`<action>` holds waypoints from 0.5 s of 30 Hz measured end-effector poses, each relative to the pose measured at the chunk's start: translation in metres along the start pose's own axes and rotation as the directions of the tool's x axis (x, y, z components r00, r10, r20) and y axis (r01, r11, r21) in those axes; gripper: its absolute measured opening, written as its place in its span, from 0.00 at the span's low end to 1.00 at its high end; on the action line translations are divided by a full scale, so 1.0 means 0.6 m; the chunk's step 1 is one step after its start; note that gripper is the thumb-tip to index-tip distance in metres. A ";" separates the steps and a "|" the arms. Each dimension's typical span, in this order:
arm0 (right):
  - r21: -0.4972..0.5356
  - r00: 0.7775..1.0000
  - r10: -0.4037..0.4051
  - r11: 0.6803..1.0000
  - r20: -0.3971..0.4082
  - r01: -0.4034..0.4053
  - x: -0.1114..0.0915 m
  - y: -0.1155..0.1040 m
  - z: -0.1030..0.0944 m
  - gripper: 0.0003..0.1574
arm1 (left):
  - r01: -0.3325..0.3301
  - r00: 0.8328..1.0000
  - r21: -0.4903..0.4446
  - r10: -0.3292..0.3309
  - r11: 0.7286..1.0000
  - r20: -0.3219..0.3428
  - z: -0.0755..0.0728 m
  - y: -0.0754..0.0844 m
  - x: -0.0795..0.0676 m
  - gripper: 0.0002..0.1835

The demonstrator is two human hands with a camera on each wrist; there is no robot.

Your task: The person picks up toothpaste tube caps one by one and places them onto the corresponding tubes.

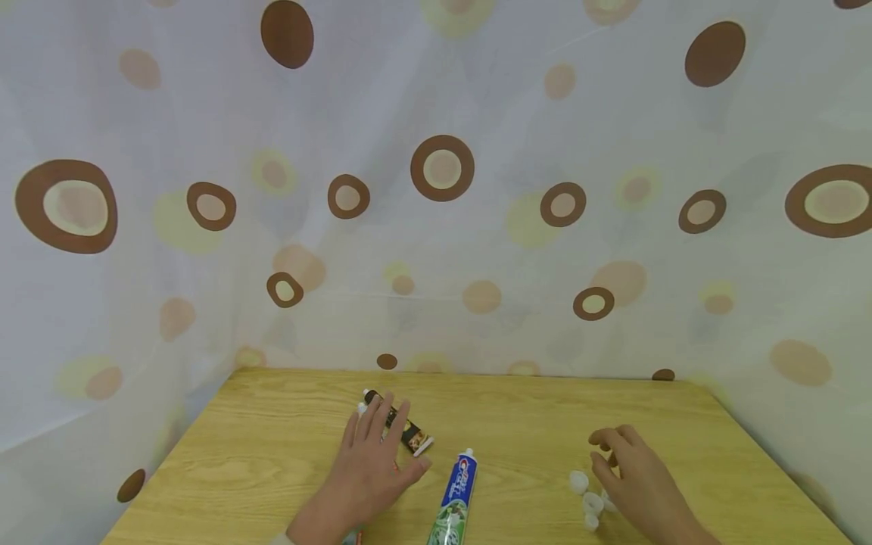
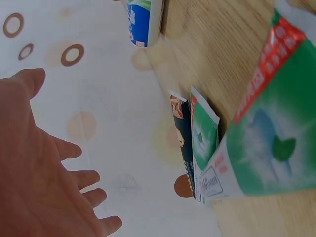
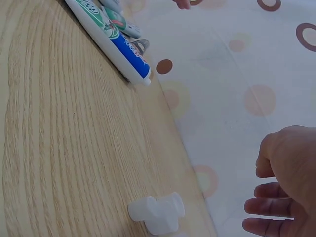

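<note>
My left hand (image 1: 368,473) is spread over the left part of the table, fingers straight and holding nothing. Partly hidden beneath it lies a black toothpaste tube (image 1: 413,437). In the left wrist view, a large green-and-white toothpaste tube (image 2: 276,133) is close to the camera, with a smaller-looking green tube (image 2: 203,131) beyond it. A blue-and-green Crest toothpaste tube (image 1: 455,499) lies right of this hand, its narrow end uncapped. My right hand (image 1: 643,481), fingers loosely bent and nothing held, hovers beside several white caps (image 1: 579,482), which sit in a small cluster.
Wood-grain tabletop (image 1: 518,424) stretches between the two hands. A pale curtain (image 1: 504,250) with brown and yellow circles hangs behind the far edge and along both sides.
</note>
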State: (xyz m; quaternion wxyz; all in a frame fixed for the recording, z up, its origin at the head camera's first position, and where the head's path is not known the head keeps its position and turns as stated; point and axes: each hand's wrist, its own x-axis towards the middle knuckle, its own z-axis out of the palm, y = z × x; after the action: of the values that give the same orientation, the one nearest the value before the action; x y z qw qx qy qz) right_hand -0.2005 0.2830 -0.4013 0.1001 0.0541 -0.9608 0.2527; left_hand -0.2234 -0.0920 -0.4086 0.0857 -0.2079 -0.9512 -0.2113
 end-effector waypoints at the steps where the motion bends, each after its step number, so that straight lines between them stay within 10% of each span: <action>1: 0.002 0.999 -0.018 1.000 -0.027 0.018 -0.002 0.000 0.003 0.09 | 0.000 1.000 -0.015 0.000 1.000 0.009 0.002 0.001 0.000 0.44; 15: 0.015 0.973 -0.198 0.979 -0.116 0.201 -0.027 0.022 0.041 0.10 | 0.024 0.999 -0.081 -0.020 0.996 0.049 0.034 0.027 -0.006 0.43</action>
State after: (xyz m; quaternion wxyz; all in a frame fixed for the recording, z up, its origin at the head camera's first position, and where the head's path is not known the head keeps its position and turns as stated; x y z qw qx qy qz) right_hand -0.1908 0.2833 -0.4319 0.1792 0.1372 -0.9398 0.2568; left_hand -0.2149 -0.0713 -0.4218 0.0517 -0.2058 -0.9459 -0.2455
